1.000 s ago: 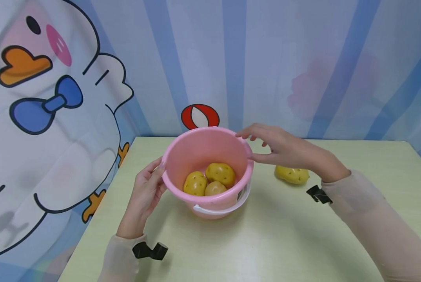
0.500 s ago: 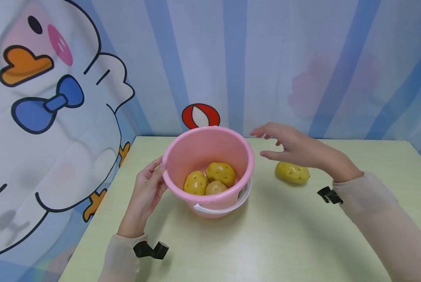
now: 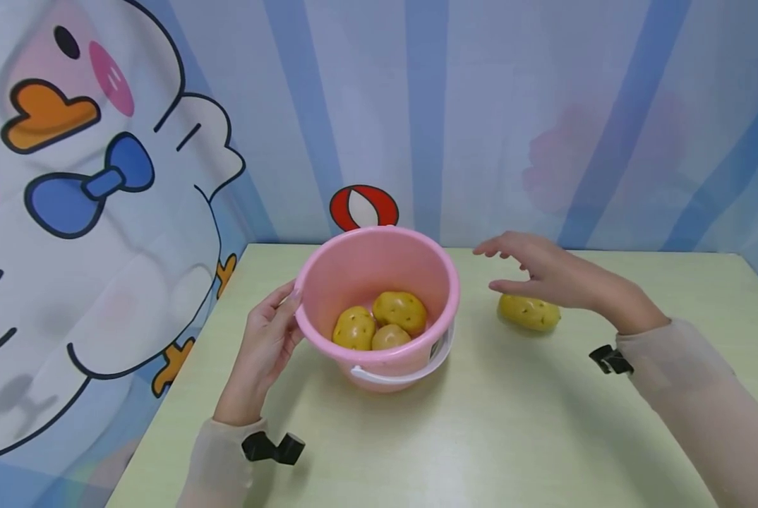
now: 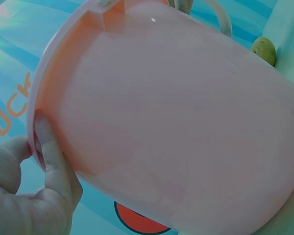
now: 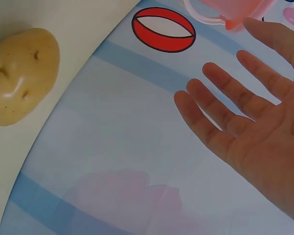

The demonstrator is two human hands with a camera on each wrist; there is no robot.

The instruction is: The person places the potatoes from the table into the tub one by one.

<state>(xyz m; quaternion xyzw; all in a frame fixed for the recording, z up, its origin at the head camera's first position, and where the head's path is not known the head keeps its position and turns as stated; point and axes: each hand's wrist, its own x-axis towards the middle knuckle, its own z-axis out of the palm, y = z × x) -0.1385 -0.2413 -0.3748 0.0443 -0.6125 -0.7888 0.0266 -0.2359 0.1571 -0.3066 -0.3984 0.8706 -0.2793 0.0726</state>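
Note:
A pink bucket (image 3: 379, 247) stands on the table, its mouth tipped toward me and its white handle (image 3: 411, 377) hanging at the front. Inside lie two yellow potatoes (image 3: 399, 314) and a paler round one (image 3: 390, 337). My left hand (image 3: 267, 339) grips the rim at the left; the left wrist view shows its thumb and fingers (image 4: 51, 152) on either side of the rim. To the right of the bucket, my right hand (image 3: 544, 271) hovers with relaxed fingers and holds nothing. Just below it in the head view, another yellow potato (image 3: 530, 314) lies on the table, partly hidden by the hand.
The pale green table (image 3: 480, 437) ends against a blue-striped backdrop (image 3: 480, 127) at the back. A cartoon duck print (image 3: 131, 282) covers the left side, and a red-and-white ball print (image 3: 363, 207) shows behind the bucket.
My right hand has left the bucket's right rim and moved rightward, to over the loose potato. The left hand keeps its grip, and the bucket has stayed in place.

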